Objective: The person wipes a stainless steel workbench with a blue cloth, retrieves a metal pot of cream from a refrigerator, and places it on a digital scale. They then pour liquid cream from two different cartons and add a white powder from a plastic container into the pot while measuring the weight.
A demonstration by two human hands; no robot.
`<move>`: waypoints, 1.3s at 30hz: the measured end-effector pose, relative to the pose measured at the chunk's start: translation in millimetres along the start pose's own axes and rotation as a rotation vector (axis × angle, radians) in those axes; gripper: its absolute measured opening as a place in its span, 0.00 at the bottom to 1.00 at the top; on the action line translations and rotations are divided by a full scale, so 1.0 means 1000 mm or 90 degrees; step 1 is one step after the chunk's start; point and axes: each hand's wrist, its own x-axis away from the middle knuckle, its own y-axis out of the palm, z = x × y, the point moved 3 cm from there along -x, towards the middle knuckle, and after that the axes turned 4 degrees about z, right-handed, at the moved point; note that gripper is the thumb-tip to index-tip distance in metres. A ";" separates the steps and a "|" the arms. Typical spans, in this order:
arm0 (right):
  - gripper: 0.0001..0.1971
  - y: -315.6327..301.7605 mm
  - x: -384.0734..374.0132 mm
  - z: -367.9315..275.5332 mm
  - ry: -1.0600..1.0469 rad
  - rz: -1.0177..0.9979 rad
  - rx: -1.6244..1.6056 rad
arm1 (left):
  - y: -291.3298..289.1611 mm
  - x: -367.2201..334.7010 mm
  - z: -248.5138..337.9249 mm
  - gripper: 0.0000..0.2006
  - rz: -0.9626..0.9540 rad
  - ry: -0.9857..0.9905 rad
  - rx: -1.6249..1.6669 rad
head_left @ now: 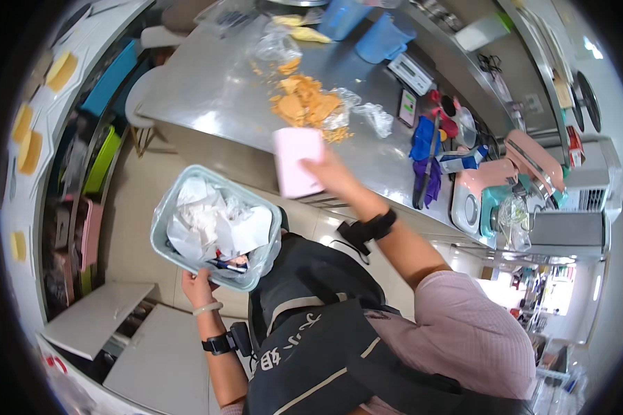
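Note:
My left hand (198, 288) grips the rim of a pale blue-green waste bin (158, 223), its fingers partly hidden by the wall. Inside the lined bin lie crumpled white paper (204, 214) and other scraps. At the near edge of the steel table (214, 104), my right hand (336, 174) is closed on a flat pink rectangular piece (298, 153); whether it is a scraper or a folded cloth I cannot tell. Just beyond it sits a heap of orange-yellow cake-like scraps and crumbs (303, 100). Crumpled clear plastic (375, 119) lies beside the heap.
Blue jugs (386, 38), a scale (410, 74) and a phone (407, 108) stand or lie farther back. To the right are blue and purple items (429, 169) and a pink stand mixer (488, 181). Shelves with coloured bins (104, 159) line the left, above cabinet doors (159, 353).

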 end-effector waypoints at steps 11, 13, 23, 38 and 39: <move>0.17 -0.281 -0.105 0.153 0.000 0.519 0.191 | 0.047 -0.024 -0.037 0.10 0.036 -0.058 -0.054; 0.17 -0.251 -0.135 0.132 0.000 0.369 0.075 | 0.060 -0.020 -0.036 0.10 0.059 -0.062 -0.049; 0.24 -0.097 -0.253 0.010 -0.155 -0.058 0.490 | 0.088 0.004 -0.040 0.10 0.121 -0.092 -0.001; 0.14 0.123 -0.026 0.057 -0.226 -0.158 0.506 | 0.096 0.008 -0.028 0.10 0.141 -0.071 0.026; 0.13 0.133 -0.015 0.060 -0.354 -0.205 0.532 | 0.097 0.006 -0.029 0.10 0.127 -0.072 0.031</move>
